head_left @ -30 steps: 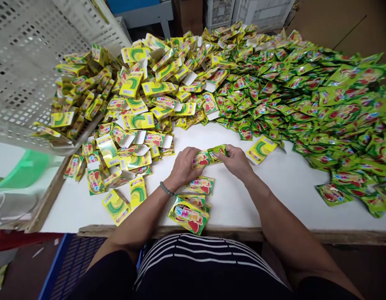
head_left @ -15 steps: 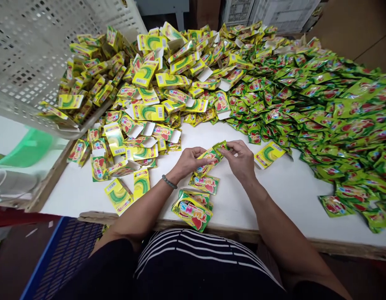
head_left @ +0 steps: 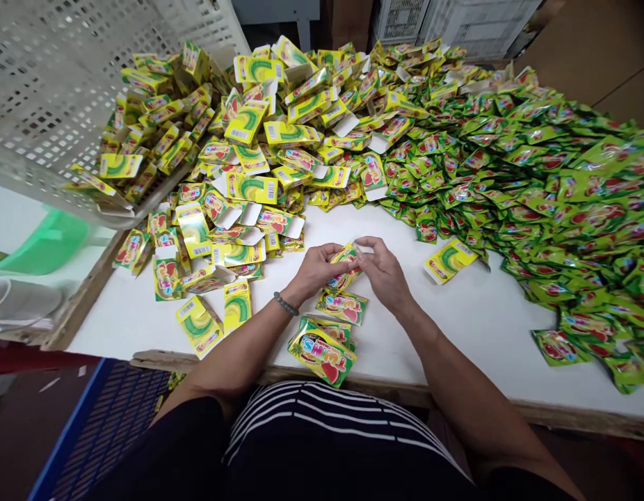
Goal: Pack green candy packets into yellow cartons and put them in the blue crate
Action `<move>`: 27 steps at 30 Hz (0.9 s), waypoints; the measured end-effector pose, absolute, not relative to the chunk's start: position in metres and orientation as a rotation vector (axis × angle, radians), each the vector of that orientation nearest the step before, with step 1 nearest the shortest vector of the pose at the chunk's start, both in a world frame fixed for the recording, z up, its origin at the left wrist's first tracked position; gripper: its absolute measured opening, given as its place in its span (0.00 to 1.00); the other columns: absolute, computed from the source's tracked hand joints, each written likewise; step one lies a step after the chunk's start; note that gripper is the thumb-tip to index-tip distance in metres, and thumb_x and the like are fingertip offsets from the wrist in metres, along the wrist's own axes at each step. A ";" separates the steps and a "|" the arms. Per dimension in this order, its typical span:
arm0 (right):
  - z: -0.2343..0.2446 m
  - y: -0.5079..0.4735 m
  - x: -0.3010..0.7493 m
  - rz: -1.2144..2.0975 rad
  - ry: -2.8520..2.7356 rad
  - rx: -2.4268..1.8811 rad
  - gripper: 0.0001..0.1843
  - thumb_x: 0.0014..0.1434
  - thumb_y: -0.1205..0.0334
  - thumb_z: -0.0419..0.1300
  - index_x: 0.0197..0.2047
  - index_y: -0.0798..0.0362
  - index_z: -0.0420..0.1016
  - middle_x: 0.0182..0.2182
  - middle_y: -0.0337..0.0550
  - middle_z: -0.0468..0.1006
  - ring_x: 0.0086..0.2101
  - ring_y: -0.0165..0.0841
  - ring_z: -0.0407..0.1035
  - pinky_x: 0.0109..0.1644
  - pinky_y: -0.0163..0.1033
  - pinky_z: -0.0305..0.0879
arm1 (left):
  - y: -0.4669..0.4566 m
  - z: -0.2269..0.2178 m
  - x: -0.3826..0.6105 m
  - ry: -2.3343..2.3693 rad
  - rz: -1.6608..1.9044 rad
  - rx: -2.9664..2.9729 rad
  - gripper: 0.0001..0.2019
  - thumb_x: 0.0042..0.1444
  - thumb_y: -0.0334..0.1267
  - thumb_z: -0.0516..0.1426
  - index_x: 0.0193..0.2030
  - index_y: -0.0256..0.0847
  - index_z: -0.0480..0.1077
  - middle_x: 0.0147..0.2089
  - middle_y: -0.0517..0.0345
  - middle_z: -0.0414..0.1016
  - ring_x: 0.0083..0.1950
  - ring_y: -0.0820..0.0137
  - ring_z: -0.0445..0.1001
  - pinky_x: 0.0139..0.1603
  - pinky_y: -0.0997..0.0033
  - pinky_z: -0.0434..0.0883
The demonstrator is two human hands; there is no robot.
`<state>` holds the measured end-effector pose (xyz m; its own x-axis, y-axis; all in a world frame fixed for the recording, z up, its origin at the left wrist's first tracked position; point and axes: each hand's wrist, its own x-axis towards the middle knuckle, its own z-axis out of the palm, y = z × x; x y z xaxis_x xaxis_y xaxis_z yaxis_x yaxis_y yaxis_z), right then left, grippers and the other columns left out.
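Left grip [head_left: 318,271] pinches a yellow-green foil sachet [head_left: 345,268] firmly, and the right grip [head_left: 383,273] has just closed on its far edge.

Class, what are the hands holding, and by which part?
The left hand and right hand grip a green-yellow foil sachet near its upper end; fingers hide the exact spot.

Head-worn camera, facing forward and down
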<state>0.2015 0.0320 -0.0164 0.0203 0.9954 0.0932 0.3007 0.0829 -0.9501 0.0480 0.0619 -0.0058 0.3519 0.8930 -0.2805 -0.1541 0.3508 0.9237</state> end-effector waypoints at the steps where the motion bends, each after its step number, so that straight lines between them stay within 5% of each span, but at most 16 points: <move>1: -0.016 0.032 0.202 0.916 -1.390 -1.373 0.19 0.60 0.47 0.55 0.50 0.48 0.68 0.34 0.42 0.80 0.41 0.39 0.75 0.52 0.47 0.66 | 0.062 -0.005 0.049 0.958 0.847 0.937 0.26 0.31 0.41 0.73 0.37 0.36 0.69 0.29 0.62 0.76 0.26 0.76 0.71 0.30 0.75 0.67; 6: -0.019 0.033 0.205 0.804 -1.236 -1.367 0.20 0.55 0.46 0.61 0.46 0.48 0.73 0.49 0.47 0.76 0.49 0.39 0.70 0.51 0.45 0.68 | 0.061 -0.002 0.049 0.962 1.040 0.972 0.36 0.40 0.45 0.70 0.55 0.45 0.60 0.25 0.68 0.73 0.23 0.75 0.70 0.26 0.76 0.64; 11: -0.025 0.033 0.203 1.079 -1.326 -1.324 0.18 0.57 0.42 0.58 0.36 0.49 0.76 0.31 0.40 0.76 0.34 0.34 0.70 0.41 0.40 0.69 | 0.059 -0.002 0.047 0.920 0.986 1.076 0.25 0.42 0.44 0.69 0.46 0.41 0.67 0.25 0.68 0.70 0.22 0.79 0.65 0.24 0.78 0.60; 14: -0.024 0.033 0.205 1.104 -1.259 -1.355 0.21 0.56 0.42 0.60 0.45 0.48 0.74 0.22 0.34 0.71 0.28 0.32 0.68 0.35 0.38 0.67 | 0.059 -0.001 0.046 0.883 0.907 1.056 0.26 0.39 0.44 0.70 0.44 0.41 0.67 0.26 0.67 0.72 0.23 0.79 0.66 0.26 0.78 0.61; 17: -0.019 0.031 0.207 1.067 -1.302 -1.375 0.27 0.56 0.43 0.60 0.54 0.48 0.73 0.27 0.36 0.76 0.32 0.34 0.72 0.39 0.40 0.70 | 0.059 -0.001 0.046 0.909 0.911 1.017 0.28 0.39 0.44 0.70 0.45 0.42 0.63 0.26 0.69 0.72 0.23 0.78 0.68 0.25 0.78 0.62; 20: -0.015 0.030 0.207 1.018 -1.375 -1.339 0.20 0.58 0.44 0.57 0.44 0.48 0.79 0.39 0.43 0.82 0.44 0.39 0.74 0.52 0.44 0.69 | 0.059 0.000 0.045 0.974 0.937 0.983 0.30 0.38 0.42 0.70 0.45 0.44 0.59 0.22 0.72 0.70 0.20 0.79 0.65 0.23 0.79 0.59; 27: -0.023 0.033 0.210 1.177 -1.150 -1.319 0.15 0.50 0.47 0.68 0.34 0.50 0.80 0.33 0.42 0.83 0.34 0.37 0.75 0.43 0.43 0.72 | 0.058 0.000 0.047 0.964 0.888 1.011 0.28 0.37 0.40 0.71 0.43 0.42 0.62 0.22 0.71 0.70 0.19 0.80 0.64 0.21 0.80 0.59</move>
<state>0.2104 0.0335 -0.0233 0.0795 0.9950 -0.0599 0.0367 -0.0629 -0.9973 0.0472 0.0583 -0.0003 0.3202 0.9202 -0.2250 -0.1487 0.2834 0.9474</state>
